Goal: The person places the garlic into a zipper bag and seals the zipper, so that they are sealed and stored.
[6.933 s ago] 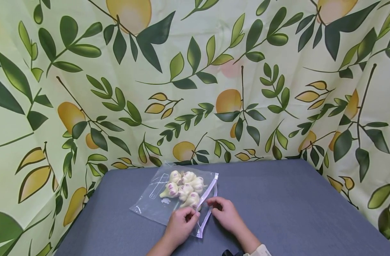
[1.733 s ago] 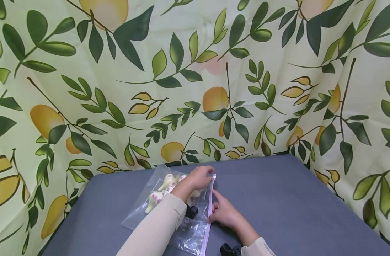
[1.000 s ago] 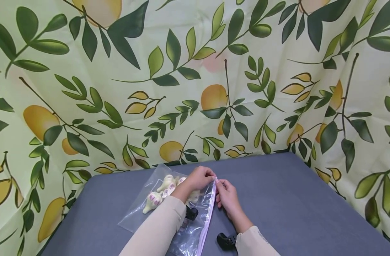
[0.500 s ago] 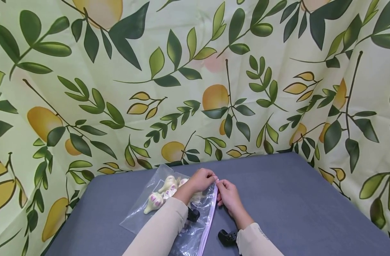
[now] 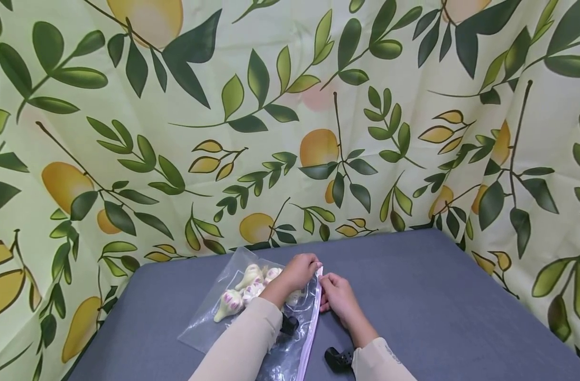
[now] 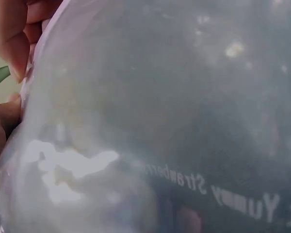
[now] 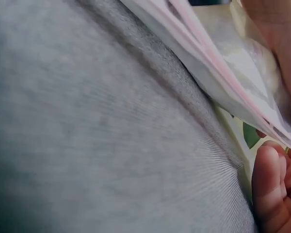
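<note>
A clear zip bag (image 5: 205,325) with a pale pink zip strip lies on the table. Inside are several garlic bulbs (image 5: 230,302), white with purple streaks; the left forearm hides some of them. My left hand (image 5: 300,271) reaches across the bag and pinches the far end of the zip strip. Just to its right, my right hand (image 5: 338,294) pinches the strip a little nearer to me. In the left wrist view, fingertips (image 6: 17,60) grip the edge of the shiny plastic. The right wrist view has the pink strip (image 7: 218,63) running down to the right hand's curled fingers (image 7: 268,170).
The grey-blue table (image 5: 413,307) extends to both sides. A patterned cloth (image 5: 280,106) with leaves and yellow fruit hangs behind and beside it. A black wrist camera (image 5: 338,360) sits by the right sleeve, another (image 5: 288,324) under the left wrist.
Earlier both hands were at the strip's near half; the left then crossed to the far corner. The right hand joined it there and has now slid slightly toward me along the strip.
</note>
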A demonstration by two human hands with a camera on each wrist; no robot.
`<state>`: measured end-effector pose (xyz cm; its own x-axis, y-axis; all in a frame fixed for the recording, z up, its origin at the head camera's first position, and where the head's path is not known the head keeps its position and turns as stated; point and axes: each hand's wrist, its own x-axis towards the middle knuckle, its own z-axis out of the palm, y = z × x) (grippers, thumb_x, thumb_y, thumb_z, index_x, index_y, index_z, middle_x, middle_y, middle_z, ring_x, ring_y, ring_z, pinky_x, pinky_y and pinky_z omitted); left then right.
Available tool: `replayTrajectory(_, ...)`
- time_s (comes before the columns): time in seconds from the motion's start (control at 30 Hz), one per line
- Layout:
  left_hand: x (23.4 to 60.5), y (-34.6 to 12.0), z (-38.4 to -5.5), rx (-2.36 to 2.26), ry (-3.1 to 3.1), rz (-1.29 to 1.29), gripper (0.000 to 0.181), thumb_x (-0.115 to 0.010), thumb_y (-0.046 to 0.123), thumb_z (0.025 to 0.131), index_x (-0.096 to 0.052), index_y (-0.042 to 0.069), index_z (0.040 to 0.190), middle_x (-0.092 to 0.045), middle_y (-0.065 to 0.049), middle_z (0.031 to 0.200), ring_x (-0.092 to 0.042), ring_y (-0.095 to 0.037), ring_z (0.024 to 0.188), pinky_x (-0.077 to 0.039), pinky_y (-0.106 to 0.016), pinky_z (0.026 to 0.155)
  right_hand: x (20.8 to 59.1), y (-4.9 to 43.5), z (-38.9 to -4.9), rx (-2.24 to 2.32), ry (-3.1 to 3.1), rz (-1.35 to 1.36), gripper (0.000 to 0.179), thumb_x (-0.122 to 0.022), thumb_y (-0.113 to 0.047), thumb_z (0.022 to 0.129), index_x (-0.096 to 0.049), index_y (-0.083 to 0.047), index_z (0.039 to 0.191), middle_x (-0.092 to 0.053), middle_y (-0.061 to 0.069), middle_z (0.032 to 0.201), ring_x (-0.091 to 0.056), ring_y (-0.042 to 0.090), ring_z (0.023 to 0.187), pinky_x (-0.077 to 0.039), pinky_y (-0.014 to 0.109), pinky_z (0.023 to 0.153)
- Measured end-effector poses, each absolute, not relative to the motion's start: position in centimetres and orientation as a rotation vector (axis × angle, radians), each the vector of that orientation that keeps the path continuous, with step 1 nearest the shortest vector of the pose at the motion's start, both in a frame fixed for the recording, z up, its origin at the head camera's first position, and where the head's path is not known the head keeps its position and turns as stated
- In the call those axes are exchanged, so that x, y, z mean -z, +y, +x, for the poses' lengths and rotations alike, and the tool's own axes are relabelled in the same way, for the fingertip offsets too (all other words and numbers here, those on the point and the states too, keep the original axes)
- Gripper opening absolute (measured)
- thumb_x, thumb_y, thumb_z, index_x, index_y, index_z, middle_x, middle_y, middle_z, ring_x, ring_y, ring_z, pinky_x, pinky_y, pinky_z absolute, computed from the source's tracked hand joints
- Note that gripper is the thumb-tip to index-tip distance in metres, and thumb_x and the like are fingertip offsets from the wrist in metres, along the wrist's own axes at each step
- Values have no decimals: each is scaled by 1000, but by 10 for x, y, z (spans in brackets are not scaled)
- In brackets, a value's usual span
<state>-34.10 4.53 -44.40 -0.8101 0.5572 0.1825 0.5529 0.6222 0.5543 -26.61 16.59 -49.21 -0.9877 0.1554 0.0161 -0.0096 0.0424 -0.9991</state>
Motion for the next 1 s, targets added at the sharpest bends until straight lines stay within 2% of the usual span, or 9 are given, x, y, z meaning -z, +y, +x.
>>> replayTrajectory(0.23, 450, 41, -346, -1128, 2835, 889, 17, -54, 17, 100, -66, 6, 96, -65, -5, 89, -57, -14, 78, -49, -30, 72, 494, 159, -252, -2058, -2245, -129, 25, -54, -18, 97, -57, 3, 83, -50, 2, 54, -50, 11, 42, -48, 27, 40)
replayTrajectory(0.37, 451, 40, -348, -1182, 2835, 855, 19, -53, 19, 100, -67, 6, 98, -66, -5, 90, -57, -14, 78, -49, -29, 71, 493, 156, -247, -2014, -2232, -125, 27, -56, -21, 97, -62, 3, 87, -49, 2, 52, -49, 11, 41, -46, 26, 39)
replayTrajectory(0.5, 448, 40, -346, -1232, 2788, 817, 22, -58, 26, 98, -71, 9, 100, -68, -2, 91, -58, -13, 79, -49, -28, 71, 493, 157, -247, -1973, -2231, -115, 29, -58, -24, 97, -65, 3, 90, -49, 1, 52, -48, 10, 41, -45, 25, 39)
replayTrajectory(0.7, 447, 41, -345, -1251, 2745, 804, 17, -68, 27, 91, -74, 11, 88, -67, 3, 83, -55, -10, 74, -47, -26, 67, 497, 160, -248, -1933, -2265, -132, 37, -56, -27, 99, -61, 3, 78, -49, 0, 47, -47, 8, 35, -44, 25, 37)
replayTrajectory(0.87, 448, 44, -344, -1223, 2768, 796, 15, -67, 21, 93, -71, 11, 82, -61, 3, 71, -50, -10, 64, -43, -23, 58, 496, 159, -246, -1885, -2335, -150, 41, -54, -27, 99, -55, -2, 67, -47, 0, 41, -46, 7, 31, -41, 24, 33)
replayTrajectory(1.0, 449, 44, -345, -1181, 2814, 800, 16, -64, 20, 95, -69, 10, 83, -62, 2, 75, -50, -10, 64, -43, -23, 59, 493, 159, -241, -1862, -2389, -124, 41, -54, -27, 99, -55, -3, 67, -47, -1, 41, -44, 7, 30, -40, 24, 33)
